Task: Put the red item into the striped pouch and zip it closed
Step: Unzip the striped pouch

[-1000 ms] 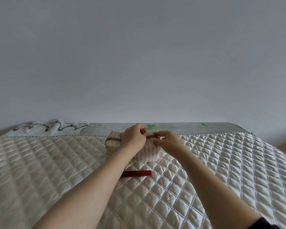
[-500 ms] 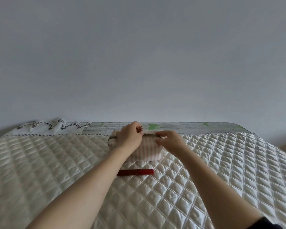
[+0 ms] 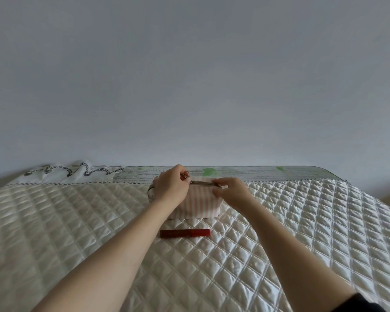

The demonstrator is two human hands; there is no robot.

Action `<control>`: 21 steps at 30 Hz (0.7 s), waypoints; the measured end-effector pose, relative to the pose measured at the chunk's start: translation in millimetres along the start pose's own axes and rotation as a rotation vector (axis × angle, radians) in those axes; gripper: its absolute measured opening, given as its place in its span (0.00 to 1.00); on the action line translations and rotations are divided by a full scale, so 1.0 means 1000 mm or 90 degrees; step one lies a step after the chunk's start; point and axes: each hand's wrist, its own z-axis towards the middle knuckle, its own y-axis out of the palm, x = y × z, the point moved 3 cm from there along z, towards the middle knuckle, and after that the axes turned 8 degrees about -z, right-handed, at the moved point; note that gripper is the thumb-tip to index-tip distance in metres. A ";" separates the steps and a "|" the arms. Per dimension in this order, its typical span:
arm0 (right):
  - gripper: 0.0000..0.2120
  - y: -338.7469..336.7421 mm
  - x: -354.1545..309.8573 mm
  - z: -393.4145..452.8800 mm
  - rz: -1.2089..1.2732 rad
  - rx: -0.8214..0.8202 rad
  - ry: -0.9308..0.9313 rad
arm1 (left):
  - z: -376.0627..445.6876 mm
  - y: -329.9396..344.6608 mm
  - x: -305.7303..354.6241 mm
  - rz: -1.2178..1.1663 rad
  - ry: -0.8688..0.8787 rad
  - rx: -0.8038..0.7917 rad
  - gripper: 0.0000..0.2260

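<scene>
Both hands close their grip on the top of the striped pouch [image 3: 198,204]. Left hand [image 3: 170,188] is curled shut at the pouch's left end, fingertips pinched around a small coppery zipper pull [image 3: 185,175] that shows just above the knuckles. Right hand [image 3: 231,191] pinches the right end of the zipper [image 3: 202,183], thumb and forefinger pressed together on the fabric edge there. Between the two hands the zipper runs as a thin metallic line along the pouch's top; whether its teeth are joined or parted cannot be told.

That pouch stands upright on the bed, soft-sided, with narrow pale pink and white vertical stripes, and a loop or rounded edge peeks out behind the left wrist. Just in front of it, nearer the person and apart from it, lies the red item [image 3: 185,233]: a slim, flat, dark red stick lying crosswise, its right part a brighter, glossier red than the left. It is outside the pouch and neither hand touches it.

Everything rests on a cream quilted bedspread [image 3: 302,233] stitched in a diamond pattern. Beyond the pouch, along the far edge of the bed, a checked sheet with green blotches [image 3: 245,173] shows, and to the far left a white cloth with dark rope-like embroidery [image 3: 77,174]. A plain pale wall [image 3: 194,86] fills the upper part of the view. A dark sleeve [image 3: 358,305] shows on the right arm at the bottom edge.
</scene>
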 end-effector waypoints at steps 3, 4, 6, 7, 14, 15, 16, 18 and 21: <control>0.16 0.000 0.000 -0.001 0.000 0.002 0.001 | 0.000 -0.002 -0.003 0.006 -0.007 0.016 0.01; 0.16 0.000 0.000 0.000 0.002 0.004 0.002 | 0.000 -0.002 -0.004 0.001 -0.012 0.019 0.02; 0.16 0.001 0.000 0.000 0.007 0.004 0.005 | 0.000 -0.003 -0.005 -0.006 -0.021 0.020 0.03; 0.17 0.001 0.000 0.000 0.008 0.004 0.005 | 0.000 -0.004 -0.006 -0.006 -0.022 0.021 0.03; 0.17 0.001 0.001 -0.001 0.012 -0.001 0.011 | 0.000 -0.009 -0.008 0.025 0.003 0.040 0.02; 0.17 0.001 0.000 -0.001 0.012 -0.001 0.011 | 0.000 -0.010 -0.008 0.027 0.001 0.044 0.02; 0.17 0.001 0.000 -0.001 0.010 -0.002 0.011 | 0.000 -0.011 -0.009 0.027 -0.002 0.047 0.02; 0.17 0.001 0.001 -0.001 0.009 -0.002 0.010 | 0.000 -0.013 -0.010 0.026 -0.009 0.045 0.03; 0.17 0.001 0.002 -0.001 0.013 -0.002 0.012 | 0.000 -0.015 -0.011 0.022 -0.010 0.046 0.03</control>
